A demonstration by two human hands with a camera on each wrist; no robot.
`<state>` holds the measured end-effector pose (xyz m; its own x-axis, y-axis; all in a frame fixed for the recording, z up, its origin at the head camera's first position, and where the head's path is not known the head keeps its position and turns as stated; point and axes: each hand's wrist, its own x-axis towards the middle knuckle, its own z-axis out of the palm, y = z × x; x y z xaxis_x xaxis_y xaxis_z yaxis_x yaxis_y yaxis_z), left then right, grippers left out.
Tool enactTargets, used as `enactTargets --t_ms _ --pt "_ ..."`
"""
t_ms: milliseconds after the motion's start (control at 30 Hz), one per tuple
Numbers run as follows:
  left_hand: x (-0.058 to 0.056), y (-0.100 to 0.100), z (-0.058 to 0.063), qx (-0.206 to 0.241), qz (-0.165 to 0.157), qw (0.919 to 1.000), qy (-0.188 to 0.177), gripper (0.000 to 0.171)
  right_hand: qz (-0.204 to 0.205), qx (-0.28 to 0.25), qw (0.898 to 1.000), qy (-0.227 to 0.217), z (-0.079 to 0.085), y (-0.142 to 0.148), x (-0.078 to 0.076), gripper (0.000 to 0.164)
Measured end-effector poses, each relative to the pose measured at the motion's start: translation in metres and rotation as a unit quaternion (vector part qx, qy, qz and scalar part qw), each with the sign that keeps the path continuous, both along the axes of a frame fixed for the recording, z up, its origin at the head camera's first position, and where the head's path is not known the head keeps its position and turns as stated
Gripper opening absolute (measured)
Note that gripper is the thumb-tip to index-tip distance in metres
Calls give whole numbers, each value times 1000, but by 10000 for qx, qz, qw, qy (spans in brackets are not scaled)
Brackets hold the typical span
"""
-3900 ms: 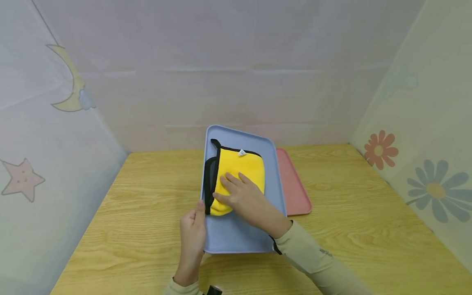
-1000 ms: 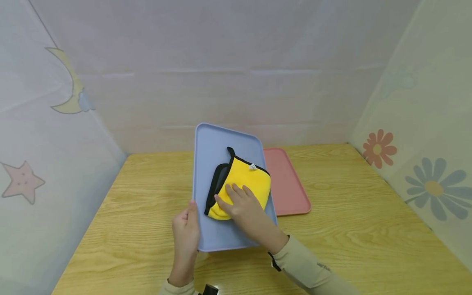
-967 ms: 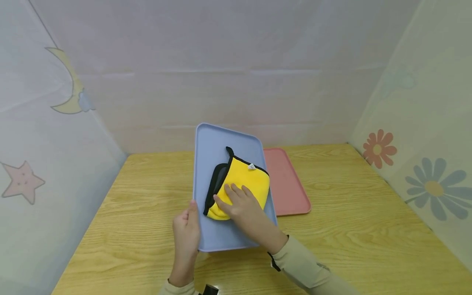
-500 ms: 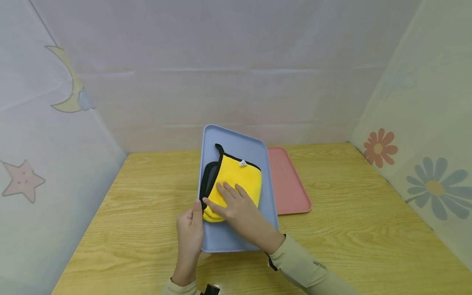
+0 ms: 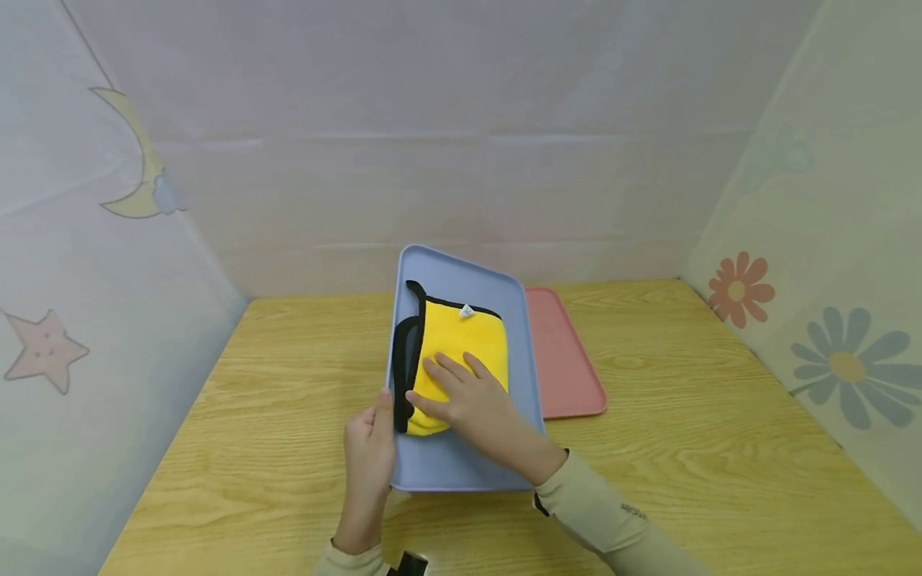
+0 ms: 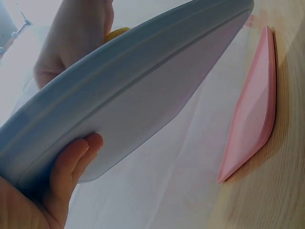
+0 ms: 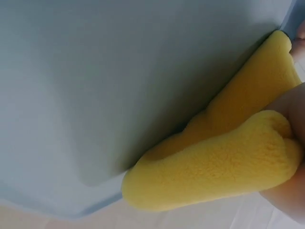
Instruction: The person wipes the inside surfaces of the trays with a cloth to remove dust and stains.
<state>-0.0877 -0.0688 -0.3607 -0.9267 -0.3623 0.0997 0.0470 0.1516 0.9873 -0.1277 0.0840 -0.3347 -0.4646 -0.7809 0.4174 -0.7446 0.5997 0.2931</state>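
My left hand (image 5: 370, 456) grips the left rim of a light blue tray (image 5: 461, 268), thumb at the edge and fingers under it. The left wrist view shows those fingertips (image 6: 95, 140) against the tray's pale underside (image 6: 138, 109). The tray is held tilted, facing me. Across its inner face lies a folded yellow plush cleaning cloth (image 5: 461, 332) with black edging, a hanging loop and a white tag. My right hand (image 5: 479, 404) presses on the cloth with fingers spread. In the right wrist view the cloth (image 7: 214, 167) bulges in thick folds beside the palm.
A pink tray (image 5: 565, 360) lies on the wood-grain table (image 5: 684, 416), right behind the blue one and partly covered by it. Pale printed sheets stand as walls at the back and sides, with a moon (image 5: 137, 160) at left and flowers (image 5: 848, 366) at right.
Over the last second the cloth and right hand have slid left across the blue tray, the cloth turning more upright. The tray has shifted slightly right. The left hand keeps its hold.
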Motion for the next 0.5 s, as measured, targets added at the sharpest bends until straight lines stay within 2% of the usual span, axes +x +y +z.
enactTargets --t_ms 133,267,500 --pt "1 -2 2 169 -90 9997 -155 48 -72 221 9996 -176 0 9 -3 47" --pt "2 -3 4 220 -41 9995 -210 48 -167 419 9990 -63 -1 19 -5 45" --pt "2 -9 4 -93 441 9989 -96 49 -530 981 9935 250 -14 36 -14 41"
